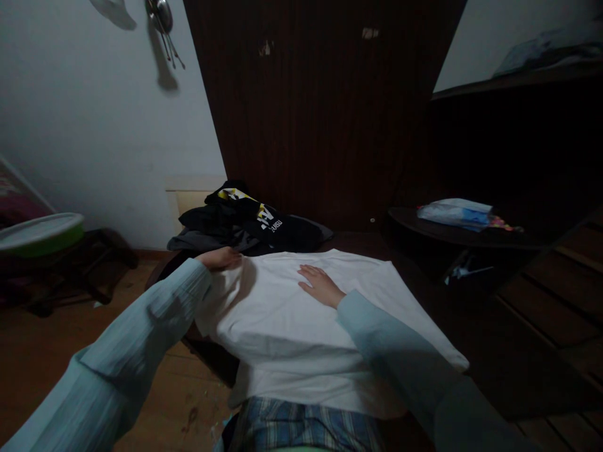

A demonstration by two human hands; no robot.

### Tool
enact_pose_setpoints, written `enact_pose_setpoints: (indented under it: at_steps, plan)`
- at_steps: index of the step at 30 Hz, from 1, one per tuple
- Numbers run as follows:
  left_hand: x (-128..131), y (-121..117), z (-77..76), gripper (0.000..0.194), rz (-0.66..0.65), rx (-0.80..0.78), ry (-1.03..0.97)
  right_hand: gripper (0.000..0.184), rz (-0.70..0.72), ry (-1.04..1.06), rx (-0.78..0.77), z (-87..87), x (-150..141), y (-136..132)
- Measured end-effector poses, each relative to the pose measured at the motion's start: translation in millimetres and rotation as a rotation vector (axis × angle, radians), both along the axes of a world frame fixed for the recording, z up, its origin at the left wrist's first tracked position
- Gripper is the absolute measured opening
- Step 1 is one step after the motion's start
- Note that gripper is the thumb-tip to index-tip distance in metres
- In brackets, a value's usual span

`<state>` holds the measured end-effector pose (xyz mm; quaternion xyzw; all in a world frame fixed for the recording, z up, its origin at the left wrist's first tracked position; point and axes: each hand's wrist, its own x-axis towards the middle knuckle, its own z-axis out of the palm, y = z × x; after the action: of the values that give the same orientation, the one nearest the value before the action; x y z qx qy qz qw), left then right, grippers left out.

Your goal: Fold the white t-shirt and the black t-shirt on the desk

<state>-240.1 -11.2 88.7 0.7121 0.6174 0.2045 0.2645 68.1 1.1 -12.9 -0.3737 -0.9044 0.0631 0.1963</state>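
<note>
A white cloth garment [282, 320] lies spread over a dark table, its near part hanging over the front edge. At its far left corner my left hand [220, 258] is closed on the fabric, fingers partly hidden. My right hand [320, 284] rests flat on the middle of the garment with its fingers stretched out. Just beyond the left hand is a heap of dark clothes [292, 234], with white and yellow print on the black top piece.
A dark wooden panel [320, 125] rises behind the table. To the right, a rounded shelf [471, 236] bears a plastic packet [455, 213]. On the left, a green-rimmed round container [44, 236] sits on a dark stool [70, 270]. Plaid fabric [301, 422] shows at the near edge.
</note>
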Motion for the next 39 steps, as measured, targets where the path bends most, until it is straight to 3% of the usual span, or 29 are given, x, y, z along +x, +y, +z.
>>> enact_pose_setpoints:
  at_steps: [5, 8, 11, 13, 18, 28, 31, 34, 36, 39]
  plan:
    - [25, -1, -2.0, 0.047, -0.223, -0.311, -0.276, 0.039, -0.002, -0.002, -0.005, 1.4, 0, -1]
    - [21, 11, -15.8, 0.048, -0.114, -0.190, -0.278, 0.039, -0.008, -0.003, -0.007, 2.4, 0, -1]
    - [12, 21, -32.6, 0.049, -0.038, -0.060, -0.090, 0.039, -0.009, -0.005, -0.009, 3.2, 0, -2]
    - [10, 21, -39.7, 0.050, -0.028, -0.052, 0.053, 0.039, -0.005, -0.004, -0.009, 3.5, 0, -2]
    - [23, 12, -41.5, 0.051, 0.006, -0.140, 0.207, 0.039, 0.002, 0.004, -0.008, 2.9, 0, -1]
    - [28, 17, -54.1, 0.024, 0.076, -0.037, 0.353, 0.038, -0.004, -0.010, 0.008, 2.7, 0, -1]
    - [29, 14, -53.0, 0.039, 0.032, 0.060, 0.331, 0.038, -0.003, -0.006, 0.013, 3.3, 0, -1]
    - [33, 13, -50.4, 0.051, -0.117, 0.149, 0.337, 0.038, 0.000, -0.001, 0.009, 2.0, 0, 0]
    - [35, 15, -49.9, 0.042, -0.181, 0.146, 0.364, 0.038, 0.001, 0.003, 0.006, 0.9, 1, 0]
    - [37, 22, -51.2, 0.029, -0.144, 0.125, 0.404, 0.038, 0.003, 0.004, 0.006, 0.4, 1, 0]
